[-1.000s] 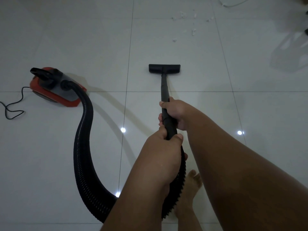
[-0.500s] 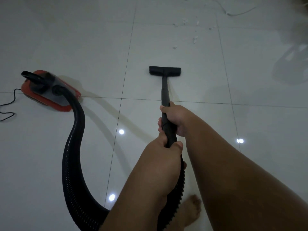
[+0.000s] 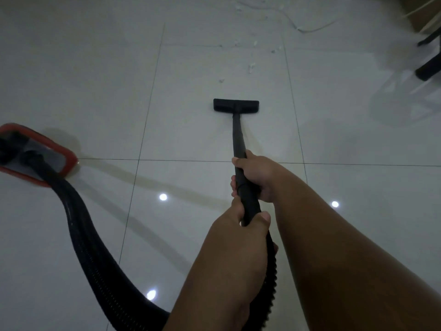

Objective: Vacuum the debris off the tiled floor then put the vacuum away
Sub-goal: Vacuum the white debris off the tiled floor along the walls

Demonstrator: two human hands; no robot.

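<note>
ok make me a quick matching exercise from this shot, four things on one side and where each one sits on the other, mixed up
Things:
1. floor nozzle
2. vacuum body
3. white debris
4. ribbed hose

Places:
A. at the left edge of the view
B. scattered on the tiles beyond the nozzle
C. at the far end of the wand, flat on the tile
D. curving from the vacuum body round to the hands

Pairs: 1-C, 2-A, 3-B, 4-D

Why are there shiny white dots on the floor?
Head view: the dots are lamp glare on glossy tiles; the room is dim, the hose casts a soft shadow, and the far right corner is blurred.
</note>
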